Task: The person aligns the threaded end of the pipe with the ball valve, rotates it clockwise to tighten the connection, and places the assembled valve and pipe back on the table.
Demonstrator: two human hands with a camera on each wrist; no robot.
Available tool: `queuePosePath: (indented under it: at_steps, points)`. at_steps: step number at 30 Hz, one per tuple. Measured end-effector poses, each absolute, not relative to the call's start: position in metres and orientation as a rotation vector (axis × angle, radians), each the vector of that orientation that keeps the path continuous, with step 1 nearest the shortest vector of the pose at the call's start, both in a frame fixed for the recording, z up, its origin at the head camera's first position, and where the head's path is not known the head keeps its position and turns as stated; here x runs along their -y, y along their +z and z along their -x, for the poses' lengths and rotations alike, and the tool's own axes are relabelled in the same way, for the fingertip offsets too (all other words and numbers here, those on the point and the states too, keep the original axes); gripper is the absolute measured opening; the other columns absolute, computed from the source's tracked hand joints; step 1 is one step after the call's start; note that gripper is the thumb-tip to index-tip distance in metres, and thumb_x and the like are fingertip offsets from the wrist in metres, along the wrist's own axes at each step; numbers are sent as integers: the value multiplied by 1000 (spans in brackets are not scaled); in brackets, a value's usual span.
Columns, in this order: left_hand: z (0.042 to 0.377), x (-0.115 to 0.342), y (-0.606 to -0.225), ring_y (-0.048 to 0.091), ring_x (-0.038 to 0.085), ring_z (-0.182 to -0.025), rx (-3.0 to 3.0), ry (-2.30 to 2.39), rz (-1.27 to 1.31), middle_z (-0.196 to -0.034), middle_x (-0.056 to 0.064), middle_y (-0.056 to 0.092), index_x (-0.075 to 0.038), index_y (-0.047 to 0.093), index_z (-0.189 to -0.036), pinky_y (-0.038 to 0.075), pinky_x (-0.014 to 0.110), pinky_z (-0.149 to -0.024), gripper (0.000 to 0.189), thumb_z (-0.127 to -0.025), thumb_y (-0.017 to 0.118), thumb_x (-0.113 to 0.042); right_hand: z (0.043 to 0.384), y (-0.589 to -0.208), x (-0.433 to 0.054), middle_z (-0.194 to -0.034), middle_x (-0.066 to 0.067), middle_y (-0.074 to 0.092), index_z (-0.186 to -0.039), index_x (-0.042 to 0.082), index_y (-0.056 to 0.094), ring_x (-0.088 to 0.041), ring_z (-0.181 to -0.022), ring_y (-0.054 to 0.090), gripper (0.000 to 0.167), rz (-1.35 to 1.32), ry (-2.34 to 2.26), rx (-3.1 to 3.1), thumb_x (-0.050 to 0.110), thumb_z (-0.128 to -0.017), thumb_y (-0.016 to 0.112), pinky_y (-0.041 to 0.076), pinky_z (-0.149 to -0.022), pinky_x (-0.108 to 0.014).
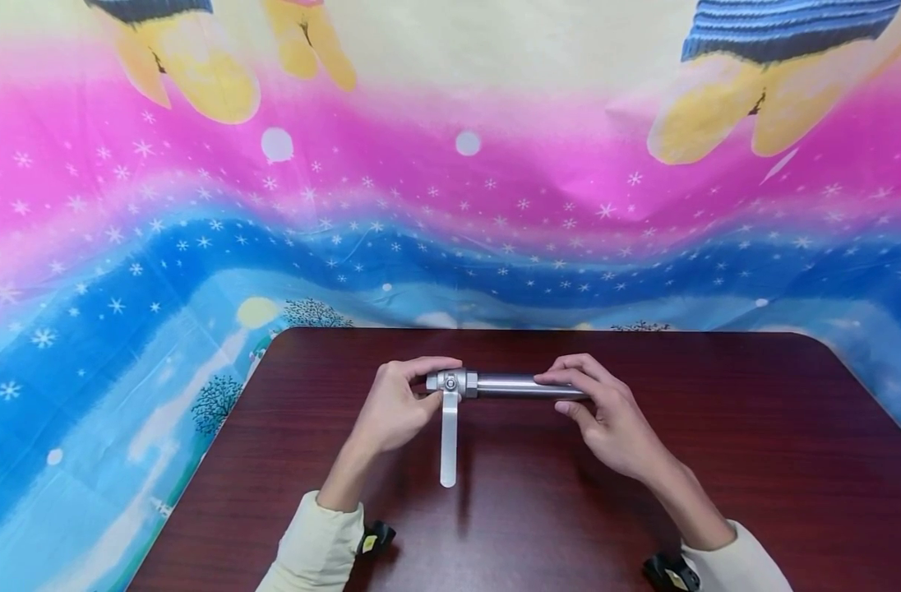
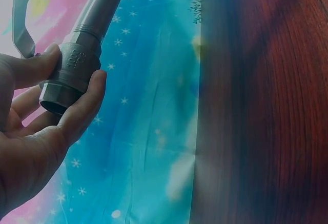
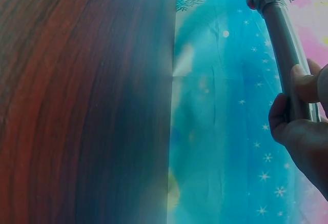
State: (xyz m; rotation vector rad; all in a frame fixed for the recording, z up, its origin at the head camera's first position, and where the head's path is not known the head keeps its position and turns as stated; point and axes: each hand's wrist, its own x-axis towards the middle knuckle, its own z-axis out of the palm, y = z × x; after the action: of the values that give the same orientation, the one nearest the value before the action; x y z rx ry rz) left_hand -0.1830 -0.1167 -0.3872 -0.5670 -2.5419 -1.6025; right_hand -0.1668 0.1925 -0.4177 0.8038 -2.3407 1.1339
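Observation:
A metal ball valve (image 1: 450, 381) and a smooth steel pipe (image 1: 505, 386) are lined up end to end, held level above the table. My left hand (image 1: 397, 411) grips the valve body between thumb and fingers. From the valve a flat lever handle (image 1: 449, 444) points toward me. The right hand (image 1: 609, 419) holds the pipe near its far right end, which the fingers partly cover. In the left wrist view, the open hex end of the valve (image 2: 77, 62) shows, and ridges show where the pipe (image 2: 105, 3) meets it. The right wrist view has thumb and fingers around the pipe (image 3: 287, 44).
Beneath the hands is a dark red-brown wooden table (image 1: 539, 510) with rounded far corners. Behind it hangs a pink and blue cloth (image 1: 421, 222) printed with snowflakes. Black wrist devices (image 1: 376, 538) sit at both cream sleeves (image 1: 317, 538).

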Motion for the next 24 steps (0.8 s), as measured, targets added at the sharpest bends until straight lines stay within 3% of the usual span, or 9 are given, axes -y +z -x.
queuePosePath:
  at_steps: [19,24]
  points:
    - [184,117,-388,59,14,-70,2533,-1594,567,-112,9,80,-12,81,-124,41,19,-56,45,-86,71,11,167,-417,-193,-128,1,66,-135,19,74,-8,-109,59,54,-806,1120,2386,-12,-91,74,43,-88,-14]
    - [184,117,-388,60,13,-73,2530,-1586,566,-113,7,80,-13,81,-123,43,19,-58,45,-86,72,11,167,-419,-193,-136,-1,62,-139,19,70,-12,-118,57,56,-802,1086,2414,-10,-92,75,42,-93,-15]
